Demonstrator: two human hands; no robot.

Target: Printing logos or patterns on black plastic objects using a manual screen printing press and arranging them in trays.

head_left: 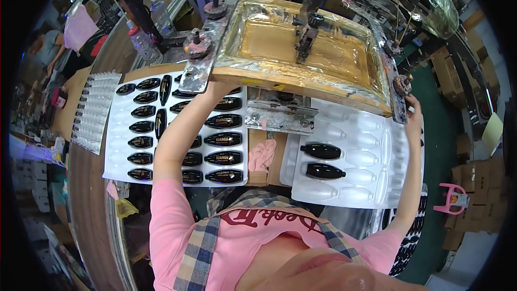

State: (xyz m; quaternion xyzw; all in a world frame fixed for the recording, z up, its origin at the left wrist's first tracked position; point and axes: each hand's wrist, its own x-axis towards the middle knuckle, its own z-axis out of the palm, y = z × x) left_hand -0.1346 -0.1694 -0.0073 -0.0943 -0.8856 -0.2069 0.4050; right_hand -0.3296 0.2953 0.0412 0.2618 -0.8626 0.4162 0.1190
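**Dark bottles at a framed screen station: a well-filled lettered tray to the left, two plain pieces to the right**

Grip, right: the right hand [412,110] is placed at the outer end of the frame's metal bracket [399,97], fingers bent; how firmly they are closed, or whether anything is held, cannot be told. Grip, left: the left hand is hidden beneath the wooden frame [318,90], only the left forearm [180,129] being shown; its opening and contents cannot be told.

Done, as judged: many lettered bottles [224,139], black with gold marking, are laid out below and to the left of the left hand, on a white moulded tray [117,156]; part of the set is covered by the forearm.

Left, as judged: two plain bottles [322,151], glossy black with no marking visible, are held in a second tray [350,186], inward and below the right hand. Whether a bottle is set under the frame cannot be seen.

Surface: between the hands, a metal fixture [280,113] is mounted; nearer the body, a crumpled pink cloth [263,156] is laid on cardboard. Above, a black machine arm [308,40] is suspended over the frame's amber mesh.

Room: far right of the right hand, a pink stool [451,199] and stacked cartons [476,194] are stood by green flooring; far left of the left hand, another person [48,48] is partly seen.
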